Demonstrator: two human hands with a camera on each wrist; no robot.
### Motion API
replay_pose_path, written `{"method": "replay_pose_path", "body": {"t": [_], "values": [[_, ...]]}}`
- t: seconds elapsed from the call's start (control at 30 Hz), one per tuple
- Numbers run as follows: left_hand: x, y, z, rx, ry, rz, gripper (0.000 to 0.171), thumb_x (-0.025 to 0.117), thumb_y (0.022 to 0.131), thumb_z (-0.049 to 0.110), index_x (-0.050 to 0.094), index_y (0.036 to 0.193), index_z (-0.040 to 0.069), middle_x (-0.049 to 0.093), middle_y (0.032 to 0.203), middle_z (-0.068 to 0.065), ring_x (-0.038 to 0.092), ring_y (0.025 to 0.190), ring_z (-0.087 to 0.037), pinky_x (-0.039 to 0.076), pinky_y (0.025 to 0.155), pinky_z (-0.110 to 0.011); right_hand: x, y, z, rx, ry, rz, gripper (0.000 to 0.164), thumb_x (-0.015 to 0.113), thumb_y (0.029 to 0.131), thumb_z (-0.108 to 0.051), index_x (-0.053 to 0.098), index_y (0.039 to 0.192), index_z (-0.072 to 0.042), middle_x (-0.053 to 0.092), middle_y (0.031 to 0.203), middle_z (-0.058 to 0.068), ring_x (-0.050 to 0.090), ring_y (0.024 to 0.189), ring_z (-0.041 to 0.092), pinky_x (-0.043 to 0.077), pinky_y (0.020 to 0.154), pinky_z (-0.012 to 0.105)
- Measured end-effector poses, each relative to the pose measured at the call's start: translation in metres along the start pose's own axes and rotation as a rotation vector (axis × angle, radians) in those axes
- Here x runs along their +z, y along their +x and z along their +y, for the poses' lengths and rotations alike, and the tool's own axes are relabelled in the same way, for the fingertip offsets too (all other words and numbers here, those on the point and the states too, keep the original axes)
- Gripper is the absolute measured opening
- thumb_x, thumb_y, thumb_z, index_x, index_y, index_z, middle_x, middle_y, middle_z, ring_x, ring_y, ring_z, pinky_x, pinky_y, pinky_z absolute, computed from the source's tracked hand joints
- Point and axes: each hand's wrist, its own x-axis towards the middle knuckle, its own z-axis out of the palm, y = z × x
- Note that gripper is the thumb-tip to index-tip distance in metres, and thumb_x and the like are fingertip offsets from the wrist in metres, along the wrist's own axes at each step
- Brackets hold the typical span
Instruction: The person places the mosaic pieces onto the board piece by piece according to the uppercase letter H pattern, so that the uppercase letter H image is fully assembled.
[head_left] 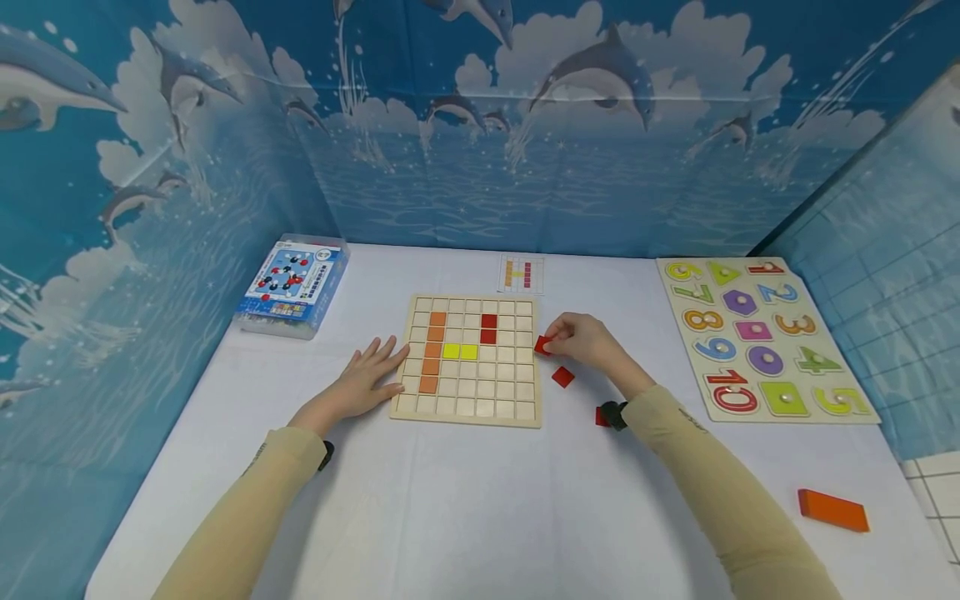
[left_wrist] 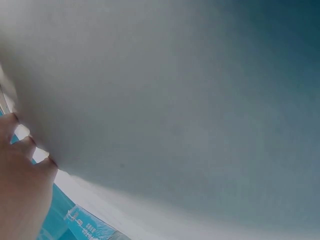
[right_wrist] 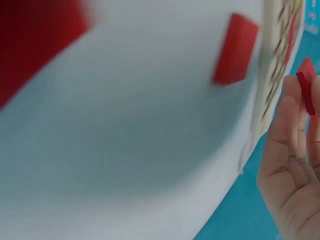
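Note:
A wooden grid board point(head_left: 465, 408) lies in the middle of the table. On it sit a column of orange tiles point(head_left: 431, 367), two yellow tiles point(head_left: 460, 352) and two red tiles point(head_left: 489, 329). My left hand point(head_left: 360, 383) rests with spread fingers at the board's left edge. Between thumb and fingers, my right hand point(head_left: 588, 340) pinches a red square tile point(right_wrist: 307, 82) at the board's right edge. Another red tile point(head_left: 563, 377) lies on the cloth just below that hand. A further red tile point(head_left: 602, 417) is partly hidden by the right wrist strap.
Behind the board lies a small pattern card point(head_left: 521, 274) with coloured squares. A boxed set point(head_left: 291, 287) stands at the back left. On the right are a number puzzle board point(head_left: 765, 342) and an orange block point(head_left: 832, 510). Dolphin-print curtains hang around the table.

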Motion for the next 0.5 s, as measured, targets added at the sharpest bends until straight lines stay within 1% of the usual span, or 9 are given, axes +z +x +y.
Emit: {"method": "replay_pose_path", "body": {"t": [0.13, 0.3, 0.5], "values": [[0.001, 0.001, -0.001, 0.003, 0.002, -0.001, 0.070, 0.058, 0.099, 0.031, 0.022, 0.158, 0.015, 0.009, 0.165, -0.017, -0.002, 0.152, -0.042, -0.002, 0.121, -0.062, 0.006, 0.000, -0.013, -0.030, 0.034, 0.011, 0.020, 0.070, 0.091, -0.017, 0.064, 0.107, -0.005, 0.061, 0.094, 0.008, 0.055, 0.084, 0.020, 0.046, 0.071, 0.024], [0.001, 0.002, -0.002, 0.001, 0.001, 0.002, 0.071, 0.059, 0.099, 0.031, 0.023, 0.158, 0.015, 0.009, 0.165, -0.017, -0.002, 0.152, -0.042, -0.001, 0.121, -0.062, 0.017, 0.005, -0.027, -0.055, 0.077, 0.005, 0.019, 0.071, 0.091, -0.017, 0.064, 0.106, -0.007, 0.062, 0.094, 0.006, 0.055, 0.086, 0.020, 0.046, 0.072, 0.024], [0.003, 0.002, -0.002, -0.005, -0.003, 0.001, 0.071, 0.059, 0.099, 0.032, 0.023, 0.158, 0.016, 0.009, 0.166, -0.017, -0.002, 0.152, -0.041, -0.001, 0.121, -0.062, 0.031, 0.011, -0.040, -0.068, 0.116, -0.006, 0.018, 0.072, 0.090, -0.017, 0.066, 0.103, -0.007, 0.062, 0.091, 0.006, 0.056, 0.082, 0.018, 0.046, 0.068, 0.023]]}}
